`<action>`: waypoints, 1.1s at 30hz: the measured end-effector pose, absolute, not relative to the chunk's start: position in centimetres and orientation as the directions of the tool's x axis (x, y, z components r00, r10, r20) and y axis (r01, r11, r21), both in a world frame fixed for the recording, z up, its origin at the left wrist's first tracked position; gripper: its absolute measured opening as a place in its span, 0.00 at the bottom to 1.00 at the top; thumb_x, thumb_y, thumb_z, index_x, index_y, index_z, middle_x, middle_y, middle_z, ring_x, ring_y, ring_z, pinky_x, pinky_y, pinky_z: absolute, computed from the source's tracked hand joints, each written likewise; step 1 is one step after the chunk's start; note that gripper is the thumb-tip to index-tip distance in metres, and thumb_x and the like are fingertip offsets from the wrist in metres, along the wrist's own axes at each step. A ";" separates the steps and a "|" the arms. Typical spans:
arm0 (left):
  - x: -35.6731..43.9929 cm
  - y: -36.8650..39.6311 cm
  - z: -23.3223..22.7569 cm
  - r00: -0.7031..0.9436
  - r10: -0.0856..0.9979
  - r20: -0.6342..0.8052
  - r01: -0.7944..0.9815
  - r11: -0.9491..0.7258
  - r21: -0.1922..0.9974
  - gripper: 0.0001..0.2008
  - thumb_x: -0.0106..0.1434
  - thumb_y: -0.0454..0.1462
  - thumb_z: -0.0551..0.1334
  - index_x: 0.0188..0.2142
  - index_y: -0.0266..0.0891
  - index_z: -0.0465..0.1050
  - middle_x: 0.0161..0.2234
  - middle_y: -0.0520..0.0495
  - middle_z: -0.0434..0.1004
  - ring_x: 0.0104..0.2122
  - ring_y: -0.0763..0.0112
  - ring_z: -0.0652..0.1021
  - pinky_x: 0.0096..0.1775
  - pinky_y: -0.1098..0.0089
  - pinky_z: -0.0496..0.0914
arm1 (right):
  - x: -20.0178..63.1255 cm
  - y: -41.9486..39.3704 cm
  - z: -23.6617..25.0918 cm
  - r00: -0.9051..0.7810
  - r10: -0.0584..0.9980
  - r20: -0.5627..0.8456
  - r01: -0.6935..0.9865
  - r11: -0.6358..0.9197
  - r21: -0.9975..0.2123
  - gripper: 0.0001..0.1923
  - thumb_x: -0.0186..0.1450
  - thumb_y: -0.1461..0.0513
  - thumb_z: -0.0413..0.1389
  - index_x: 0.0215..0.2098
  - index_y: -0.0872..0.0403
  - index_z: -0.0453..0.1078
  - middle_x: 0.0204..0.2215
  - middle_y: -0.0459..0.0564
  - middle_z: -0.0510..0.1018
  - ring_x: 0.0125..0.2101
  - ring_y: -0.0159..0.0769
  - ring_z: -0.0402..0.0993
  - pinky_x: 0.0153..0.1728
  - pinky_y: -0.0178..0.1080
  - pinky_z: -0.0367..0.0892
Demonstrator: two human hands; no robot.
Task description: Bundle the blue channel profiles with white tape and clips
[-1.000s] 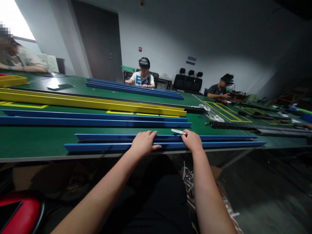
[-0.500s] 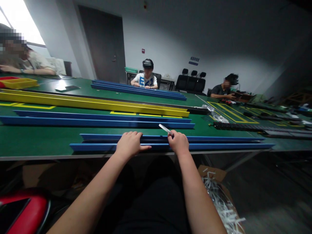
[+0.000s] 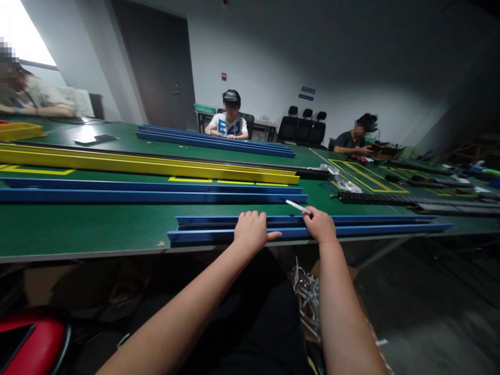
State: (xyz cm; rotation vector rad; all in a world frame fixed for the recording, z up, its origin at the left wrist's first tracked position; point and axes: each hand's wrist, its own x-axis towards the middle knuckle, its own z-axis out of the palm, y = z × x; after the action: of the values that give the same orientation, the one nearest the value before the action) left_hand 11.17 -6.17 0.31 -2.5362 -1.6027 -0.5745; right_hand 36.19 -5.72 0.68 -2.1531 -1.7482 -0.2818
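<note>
L hand (image 3: 250, 230) on blue rail (image 3: 375, 230), can't tell grip; R hand (image 3: 319, 225) clutching part-hidden white tool (image 3: 297, 206); lwr ctr, half-hidden box (image 3: 353, 272) w/ strips (image 3: 308, 298).

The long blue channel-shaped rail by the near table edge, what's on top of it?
The person's bare left hand lies across the blue rail; the right hand, holding a slim whitish tool, is over it too. Rail parts beneath the hands are hidden.

Dim overall, blown out white at the upper-left window (image 3: 27, 31), glaring off the green surface (image 3: 97, 219) nearby, sunk in shadow beneath it and far right, blurred and stretched toward the edges.
</note>
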 end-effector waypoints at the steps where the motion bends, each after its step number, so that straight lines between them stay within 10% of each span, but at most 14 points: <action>1: 10.7 -6.3 0.3 0.400 0.840 0.367 0.874 -0.470 0.123 0.34 0.56 0.65 0.52 0.44 0.39 0.70 0.41 0.38 0.76 0.44 0.53 0.73 0.47 0.58 0.61 | 36.0 -5.7 0.7 0.211 0.905 0.370 0.975 -0.169 -0.143 0.17 0.68 0.54 0.47 0.45 0.47 0.75 0.36 0.50 0.80 0.34 0.39 0.73 0.31 0.36 0.54; 14: -1.7 -5.5 0.8 0.337 0.909 0.246 0.928 -0.365 0.075 0.36 0.55 0.65 0.52 0.51 0.43 0.69 0.45 0.40 0.76 0.47 0.52 0.74 0.48 0.60 0.62 | 22.4 -6.1 1.5 -0.089 0.945 0.315 0.987 0.127 -0.100 0.16 0.68 0.53 0.46 0.46 0.47 0.72 0.38 0.49 0.80 0.40 0.39 0.73 0.39 0.36 0.58; 33: 7.1 -6.0 -0.6 0.342 0.823 0.454 0.888 -0.440 0.131 0.34 0.55 0.65 0.53 0.40 0.37 0.72 0.36 0.37 0.75 0.41 0.51 0.74 0.45 0.55 0.62 | 31.3 -5.0 0.6 0.081 0.924 0.373 0.989 -0.027 -0.147 0.15 0.67 0.53 0.48 0.45 0.45 0.74 0.35 0.48 0.80 0.33 0.39 0.73 0.31 0.35 0.56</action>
State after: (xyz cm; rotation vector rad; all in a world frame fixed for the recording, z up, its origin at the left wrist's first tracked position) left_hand 7.06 -6.05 -0.64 -2.4557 -1.5778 -0.7013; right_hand 31.32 -5.02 0.55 -2.0043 -1.8940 -0.2454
